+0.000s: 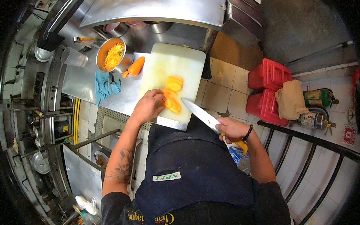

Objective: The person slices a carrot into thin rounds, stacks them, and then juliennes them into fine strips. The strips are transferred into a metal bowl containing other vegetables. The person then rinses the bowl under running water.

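Note:
On a white cutting board [178,57] lie carrot slices in two groups. The far slices [174,83] form a small overlapping stack. My left hand [150,105] rests its fingertips on the near carrot slices [173,105], at the board's left side; whether the fingers grip any slice is hidden. In my right hand [232,129] is the yellow handle of a chef's knife [202,113]. Its blade points up and left, with the tip over the board's right edge, beside the near slices but apart from them.
Left of the board stand a steel pot [130,59] of shredded carrot, a peeled carrot piece [136,66], a teal cloth [107,85] and a clear plastic cup [74,57]. A steel shelf [158,7] overhangs the far side. Red bins [268,75] and a black railing [312,142] are at right.

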